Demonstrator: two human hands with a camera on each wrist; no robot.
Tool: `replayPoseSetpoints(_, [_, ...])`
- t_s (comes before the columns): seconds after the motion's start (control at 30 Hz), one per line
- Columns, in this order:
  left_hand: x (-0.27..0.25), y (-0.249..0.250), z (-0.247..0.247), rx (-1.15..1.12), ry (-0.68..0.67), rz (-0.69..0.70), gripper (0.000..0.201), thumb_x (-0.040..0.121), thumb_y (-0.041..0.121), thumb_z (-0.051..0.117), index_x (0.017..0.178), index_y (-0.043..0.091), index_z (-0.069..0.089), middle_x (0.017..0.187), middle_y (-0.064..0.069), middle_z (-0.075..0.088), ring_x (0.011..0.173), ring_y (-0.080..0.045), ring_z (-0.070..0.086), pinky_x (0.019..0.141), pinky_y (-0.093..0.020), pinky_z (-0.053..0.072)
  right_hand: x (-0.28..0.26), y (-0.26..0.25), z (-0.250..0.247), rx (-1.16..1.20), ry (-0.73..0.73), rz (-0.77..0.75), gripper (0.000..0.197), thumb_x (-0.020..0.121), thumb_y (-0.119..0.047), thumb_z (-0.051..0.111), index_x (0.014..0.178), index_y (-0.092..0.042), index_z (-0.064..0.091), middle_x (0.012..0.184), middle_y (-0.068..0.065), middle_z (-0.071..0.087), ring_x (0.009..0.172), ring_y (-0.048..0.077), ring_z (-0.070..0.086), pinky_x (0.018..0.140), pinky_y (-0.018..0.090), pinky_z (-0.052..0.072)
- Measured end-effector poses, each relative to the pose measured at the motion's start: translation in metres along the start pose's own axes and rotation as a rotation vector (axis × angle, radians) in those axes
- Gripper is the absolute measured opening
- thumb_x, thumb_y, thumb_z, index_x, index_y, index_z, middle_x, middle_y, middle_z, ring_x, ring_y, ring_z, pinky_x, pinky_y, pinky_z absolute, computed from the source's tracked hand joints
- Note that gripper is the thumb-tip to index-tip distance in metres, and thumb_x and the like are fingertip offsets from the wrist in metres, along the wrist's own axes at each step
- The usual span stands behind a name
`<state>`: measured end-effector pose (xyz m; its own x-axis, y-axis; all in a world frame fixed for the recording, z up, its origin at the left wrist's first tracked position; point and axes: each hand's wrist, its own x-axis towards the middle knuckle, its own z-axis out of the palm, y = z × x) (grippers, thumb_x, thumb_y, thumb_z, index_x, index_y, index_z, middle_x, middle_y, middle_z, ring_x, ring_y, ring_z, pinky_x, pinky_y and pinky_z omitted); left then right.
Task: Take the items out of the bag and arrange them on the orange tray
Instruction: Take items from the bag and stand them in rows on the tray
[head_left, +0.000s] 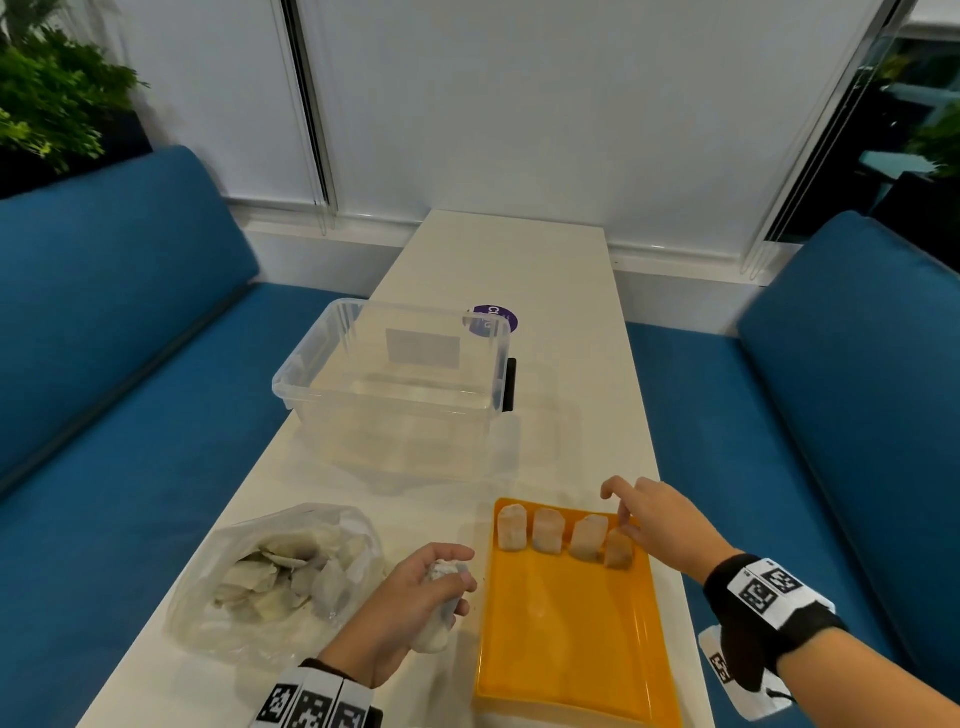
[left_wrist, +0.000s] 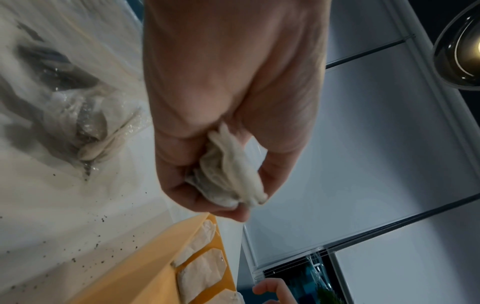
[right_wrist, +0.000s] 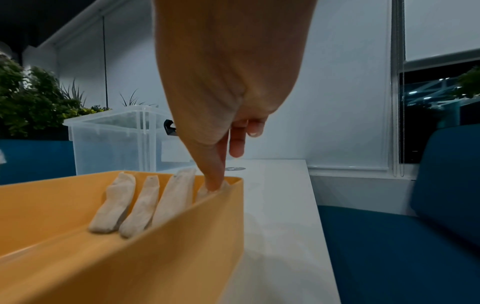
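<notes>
An orange tray (head_left: 571, 639) lies on the white table at the near right. Three pale tea bags (head_left: 548, 530) stand in a row along its far edge, and a fourth tea bag (head_left: 618, 553) sits at the right corner. My right hand (head_left: 631, 514) reaches over that corner, one straight fingertip (right_wrist: 214, 183) pressing on the fourth bag while the other fingers are lifted. My left hand (head_left: 447, 582) hovers just left of the tray and grips a bunch of tea bags (left_wrist: 228, 174). The clear plastic bag (head_left: 249, 587), left of it, lies open with several tea bags inside.
An empty clear plastic box (head_left: 395, 384) stands behind the tray and bag, with a purple sticker (head_left: 498, 317) on the table beyond it. Dark crumbs (left_wrist: 103, 246) are scattered on the table by the bag. Blue benches (head_left: 779, 467) flank the narrow table.
</notes>
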<state>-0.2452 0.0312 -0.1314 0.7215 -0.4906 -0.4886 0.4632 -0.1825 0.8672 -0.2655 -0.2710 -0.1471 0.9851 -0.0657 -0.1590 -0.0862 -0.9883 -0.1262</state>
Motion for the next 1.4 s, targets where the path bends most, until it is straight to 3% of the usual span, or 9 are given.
replayPoseSetpoints(0.4, [0.003,0.003,0.0,-0.303,-0.08,-0.053,0.03,0.091,-0.003,0.048,0.118,0.008,0.054,0.093,-0.014,0.061,0.075,-0.02,0.059,0.065,-0.026,0.054,-0.007,-0.016,-0.005,0.062,0.046,0.05,0.037,0.094,-0.028,0.051,0.129,-0.029,0.039,0.11,-0.003,0.06,0.096,0.013,0.053,0.086,0.025,0.047])
replayPoseSetpoints(0.6, [0.004,0.006,0.006,-0.391,-0.057,-0.02,0.031,0.088,-0.003,0.054,0.118,0.007,0.053,0.094,-0.016,0.069,0.08,-0.025,0.069,0.072,-0.031,0.059,-0.033,-0.09,-0.032,0.297,0.07,-0.202,0.024,0.092,-0.043,0.049,0.113,-0.031,0.053,0.098,-0.017,0.055,0.085,0.001,0.048,0.08,0.016,0.044])
replayPoseSetpoints(0.73, [0.001,0.008,0.008,-0.415,-0.065,-0.023,0.033,0.089,-0.001,0.053,0.12,0.008,0.055,0.104,-0.021,0.068,0.083,-0.027,0.069,0.069,-0.032,0.06,-0.055,-0.128,-0.034,0.38,0.025,-0.443,0.034,0.086,-0.05,0.055,0.114,-0.032,0.051,0.109,-0.013,0.052,0.09,-0.003,0.038,0.078,0.009,0.034])
replayPoseSetpoints(0.8, [-0.001,0.009,0.01,-0.376,-0.077,-0.025,0.033,0.089,-0.001,0.053,0.119,0.011,0.057,0.106,-0.02,0.069,0.083,-0.025,0.068,0.065,-0.03,0.059,-0.06,-0.137,-0.028,0.329,0.064,-0.515,0.036,0.085,-0.051,0.053,0.116,-0.033,0.047,0.113,-0.008,0.049,0.096,0.003,0.039,0.079,0.011,0.031])
replayPoseSetpoints(0.9, [-0.003,0.009,0.012,-0.313,-0.093,-0.012,0.03,0.093,0.003,0.049,0.12,0.015,0.057,0.097,-0.015,0.07,0.075,-0.02,0.066,0.06,-0.028,0.056,-0.061,-0.142,-0.017,0.306,0.163,-0.544,0.02,0.086,-0.041,0.054,0.103,-0.03,0.052,0.108,-0.005,0.052,0.096,0.012,0.047,0.076,0.023,0.04])
replayPoseSetpoints(1.07, [-0.006,0.013,0.008,-0.43,-0.136,0.004,0.035,0.092,-0.003,0.039,0.123,0.007,0.051,0.1,-0.018,0.066,0.078,-0.025,0.062,0.06,-0.033,0.052,-0.063,-0.137,-0.003,0.279,0.175,-0.532,0.014,0.088,-0.039,0.049,0.091,-0.026,0.054,0.101,-0.006,0.058,0.093,0.014,0.053,0.078,0.031,0.049])
replayPoseSetpoints(1.2, [-0.007,0.012,0.006,-0.405,-0.18,0.047,0.04,0.09,-0.011,0.035,0.122,0.007,0.05,0.107,-0.021,0.069,0.086,-0.028,0.067,0.066,-0.034,0.055,-0.063,-0.135,-0.008,0.406,0.12,-0.461,0.037,0.088,-0.058,0.041,0.098,-0.027,0.059,0.099,-0.012,0.062,0.091,0.004,0.05,0.079,0.019,0.041])
replayPoseSetpoints(1.3, [-0.007,0.011,0.008,-0.335,-0.143,0.055,0.039,0.089,-0.011,0.046,0.12,0.011,0.053,0.105,-0.021,0.069,0.084,-0.027,0.069,0.068,-0.033,0.057,-0.061,-0.134,-0.012,0.594,0.124,-0.338,0.021,0.093,-0.045,0.044,0.105,-0.031,0.055,0.087,-0.017,0.061,0.084,0.004,0.055,0.072,0.018,0.045])
replayPoseSetpoints(1.4, [-0.007,0.011,0.01,-0.246,-0.113,0.084,0.037,0.088,-0.007,0.051,0.117,0.016,0.055,0.102,-0.015,0.07,0.091,-0.026,0.066,0.076,-0.036,0.055,-0.056,-0.135,-0.015,0.703,0.179,-0.216,0.022,0.092,-0.039,0.053,0.114,-0.035,0.052,0.081,-0.018,0.056,0.08,0.005,0.055,0.067,0.013,0.044])
